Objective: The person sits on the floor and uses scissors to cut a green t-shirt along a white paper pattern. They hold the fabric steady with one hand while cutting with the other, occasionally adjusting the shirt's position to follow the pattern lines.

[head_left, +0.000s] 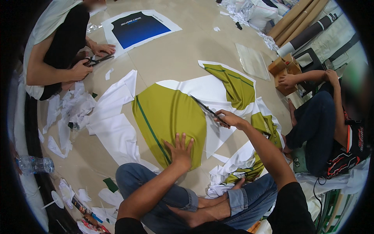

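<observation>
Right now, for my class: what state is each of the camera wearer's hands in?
Left hand: open, spread on the olive-green fabric panel with a dark-green stripe.
Right hand: closed, holding black scissors.

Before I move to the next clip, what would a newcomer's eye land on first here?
Most likely the big olive-green panel in the middle of the floor, with the person's left hand spread on its lower part and the right hand holding dark scissors at its right edge. Next, perhaps, the black-and-blue printed panel at the top, left of centre; just below and left of it, a co-worker's hand grips another pair of scissors.
</observation>
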The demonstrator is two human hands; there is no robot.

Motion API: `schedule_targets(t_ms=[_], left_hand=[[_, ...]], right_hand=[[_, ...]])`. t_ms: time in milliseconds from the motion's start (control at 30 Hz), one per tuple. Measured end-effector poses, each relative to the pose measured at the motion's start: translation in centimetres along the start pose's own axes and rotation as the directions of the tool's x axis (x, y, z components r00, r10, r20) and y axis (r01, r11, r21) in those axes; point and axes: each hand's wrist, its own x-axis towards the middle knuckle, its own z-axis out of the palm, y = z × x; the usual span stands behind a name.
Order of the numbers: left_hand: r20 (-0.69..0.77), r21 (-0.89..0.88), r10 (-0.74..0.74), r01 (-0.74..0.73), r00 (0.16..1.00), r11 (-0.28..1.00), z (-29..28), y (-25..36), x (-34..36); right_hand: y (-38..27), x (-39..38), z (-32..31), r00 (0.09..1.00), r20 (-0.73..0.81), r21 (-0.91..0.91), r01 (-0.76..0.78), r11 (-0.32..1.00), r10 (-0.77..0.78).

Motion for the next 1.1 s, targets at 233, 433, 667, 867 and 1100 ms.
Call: schedule_targets(t_ms=[233, 433, 667, 867, 1100], left_hand=[[-0.185, -0.241, -0.032, -0.014, 0.982, 0.97, -1.3, -1.5, 0.7], [-0.269, -0.245, -0.096, 0.029, 0.958, 0.969, -0.7, -2.8, 3.6], [-0.092, 0.19, 0.014, 0.004, 0.996, 0.982, -2.1, -5.8, 0.9], [0.089, 0.519, -0.245, 0.165, 0.966, 0.839, 1.0, -13.4, -1.7], [-0.467, -0.154, 0.056, -0.144, 0.882, 0.978, -0.2, -4.5, -1.1]], right_hand=[[4.2, -1.4, 0.8, 0.974, -0.193, 0.301, -0.058, 0.952, 0.12], [15.4, -4.7, 7.1, 0.95, -0.221, 0.92, 0.129, 0.369, 0.221], [14.3, -15.8, 21.7, 0.913, -0.216, 0.955, 0.123, 0.27, 0.347], [11.3, -17.8, 24.0, 0.991, 0.129, 0.949, -0.131, 0.287, 0.024], [9.5, -17.4, 24.5, 0.989, 0.102, 0.882, -0.137, 0.452, 0.103]])
